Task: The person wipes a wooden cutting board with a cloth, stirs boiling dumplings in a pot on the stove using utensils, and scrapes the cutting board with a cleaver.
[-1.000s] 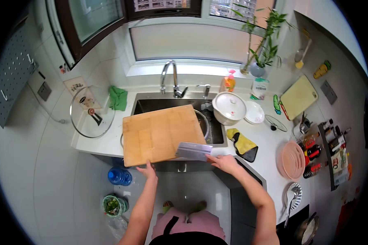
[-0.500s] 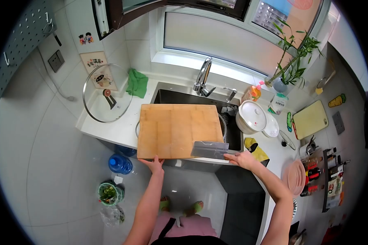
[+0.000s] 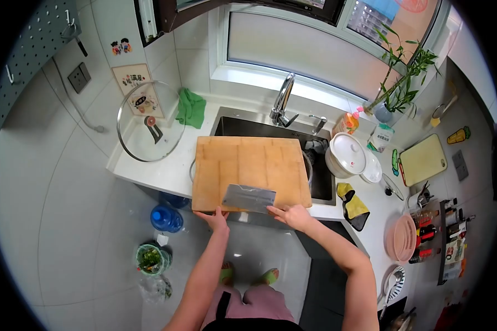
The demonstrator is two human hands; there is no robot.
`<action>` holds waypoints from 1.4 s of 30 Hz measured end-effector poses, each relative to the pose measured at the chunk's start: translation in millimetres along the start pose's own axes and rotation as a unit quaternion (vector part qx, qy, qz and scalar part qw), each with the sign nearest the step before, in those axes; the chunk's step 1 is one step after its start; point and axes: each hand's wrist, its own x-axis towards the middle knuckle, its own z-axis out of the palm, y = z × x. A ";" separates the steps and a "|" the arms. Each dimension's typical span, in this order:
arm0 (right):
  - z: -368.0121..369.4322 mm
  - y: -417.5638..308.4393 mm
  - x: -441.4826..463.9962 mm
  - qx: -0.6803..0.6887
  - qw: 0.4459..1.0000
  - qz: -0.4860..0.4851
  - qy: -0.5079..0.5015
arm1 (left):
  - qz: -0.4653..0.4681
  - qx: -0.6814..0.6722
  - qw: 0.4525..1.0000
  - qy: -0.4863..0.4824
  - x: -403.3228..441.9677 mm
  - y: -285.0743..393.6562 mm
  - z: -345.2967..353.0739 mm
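A wooden cutting board [image 3: 251, 163] lies over the front of the sink, with a round rim showing past its left and right sides. My left hand [image 3: 214, 219] grips the board's near edge, left of the middle. In my right hand [image 3: 294, 216] is the handle of a cleaver [image 3: 248, 197]. The wide blade rests on or just above the near part of the board and points left. Nothing lies on the visible wood. My fingers hide most of the handle.
Behind the board are the steel sink [image 3: 243, 129] and faucet [image 3: 282, 99]. A white lidded pot [image 3: 345, 157] stands to the right, near a yellow cloth [image 3: 353, 204]. At left are a glass lid [image 3: 152, 127] and green cloth [image 3: 191, 107]. A waste bin [image 3: 152, 259] stands on the floor.
My right hand has brought the cleaver leftward across the board, from its right corner to near the middle of the front edge. My left hand still grips the board. The view has shifted slightly.
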 end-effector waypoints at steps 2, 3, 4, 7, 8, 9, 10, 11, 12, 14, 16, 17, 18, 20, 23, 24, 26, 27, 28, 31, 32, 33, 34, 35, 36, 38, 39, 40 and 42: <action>-9.9 3.3 -12.1 0.014 1.000 0.008 -0.013 | -0.035 -0.007 0.999 -0.014 -1.7 11.4 -4.6; -20.1 15.8 -30.4 0.037 0.999 0.014 -0.037 | -0.035 -0.007 0.999 -0.015 -1.6 13.9 -6.4; -25.2 25.9 -42.4 0.057 0.996 0.021 -0.061 | -0.052 -0.028 0.998 -0.028 -1.3 14.8 -6.6; -16.1 29.7 -59.7 0.064 0.991 0.051 -0.102 | -0.065 -0.042 0.996 -0.041 2.1 10.3 -5.5; -11.7 18.6 -50.5 0.066 0.991 0.055 -0.102 | -0.059 -0.032 0.997 -0.039 2.1 8.6 -7.2; -6.5 -2.6 -32.3 0.052 0.993 0.070 -0.082 | -0.063 -0.028 0.997 -0.041 0.1 8.8 -8.2; -4.1 -19.4 -17.4 0.036 0.994 0.085 -0.062 | -0.063 -0.019 0.997 -0.031 -1.6 11.7 -6.0; -7.7 -35.7 -13.5 0.031 0.994 0.099 -0.034 | -0.062 -0.008 0.998 -0.022 -1.7 15.3 -5.6; -18.7 -45.3 -20.9 0.032 0.993 0.106 -0.033 | -0.063 -0.003 0.998 -0.026 -1.2 17.0 -6.6; -40.9 -55.1 -37.6 0.054 0.982 0.135 -0.118 | -0.073 -0.001 0.997 -0.028 1.0 14.9 -6.5; -37.7 -57.0 -38.7 0.065 0.979 0.148 -0.121 | -0.057 -0.003 0.998 -0.026 8.5 2.4 -6.8; -32.4 -61.1 -27.8 0.064 0.981 0.159 -0.090 | -0.038 -0.007 0.999 -0.018 11.1 -3.4 -7.4; -30.6 -66.7 -21.3 0.064 0.981 0.170 -0.061 | -0.042 -0.006 0.999 -0.022 5.5 1.9 -6.1; -32.4 -74.9 -15.7 0.059 0.981 0.176 -0.058 | -0.053 -0.054 0.997 -0.032 -3.4 11.5 -2.3; -47.4 -87.9 -21.1 0.074 0.974 0.198 -0.086 | -0.082 -0.048 0.995 -0.023 -10.0 24.8 0.8; -53.4 -88.6 -23.1 0.084 0.965 0.215 -0.122 | -0.080 -0.049 0.995 -0.025 -1.5 17.2 0.4; -37.9 -100.6 -4.3 0.090 0.964 0.237 -0.084 | -0.029 -0.030 0.999 -0.017 7.9 -3.9 -6.5; -32.5 -109.4 2.4 0.096 0.959 0.263 -0.045 | -0.032 -0.026 0.999 -0.021 8.2 -7.5 -10.7; -31.9 -119.1 1.2 0.095 0.957 0.269 -0.042 | -0.037 -0.039 0.998 -0.019 11.6 -9.1 -11.0; -54.1 -152.6 -16.8 0.120 0.927 0.336 -0.116 | -0.054 -0.056 0.997 -0.028 9.3 0.4 -8.3; -53.0 -154.5 -19.9 0.117 0.925 0.342 -0.113 | -0.067 -0.061 0.995 -0.032 6.6 3.5 -7.0; -52.1 -155.0 -24.5 0.121 0.918 0.362 -0.112 | -0.068 -0.061 0.995 -0.037 1.4 8.0 -6.0; -52.3 -157.2 -29.0 0.130 0.909 0.380 -0.112 | -0.070 -0.060 0.995 -0.038 -1.2 8.0 -5.4; -50.9 -157.7 -25.7 0.131 0.908 0.383 -0.112 | -0.052 -0.052 0.997 -0.028 0.5 4.5 -5.4; -48.5 -156.8 -16.1 0.132 0.900 0.396 -0.122 | -0.031 -0.044 0.998 -0.020 2.8 2.1 -4.4; -49.9 -158.7 -12.9 0.137 0.891 0.414 -0.126 | -0.038 -0.027 0.999 -0.012 7.0 1.6 -4.6; -55.9 -162.6 -18.9 0.142 0.888 0.410 -0.151 | -0.047 -0.012 0.999 0.001 9.1 2.5 -4.6; -59.1 -162.5 -23.1 0.144 0.885 0.405 -0.177 | -0.046 -0.011 0.999 -0.003 10.7 2.0 -2.4; -46.3 -153.4 -11.0 0.148 0.882 0.419 -0.154 | -0.032 -0.014 0.999 -0.008 4.6 2.1 -4.9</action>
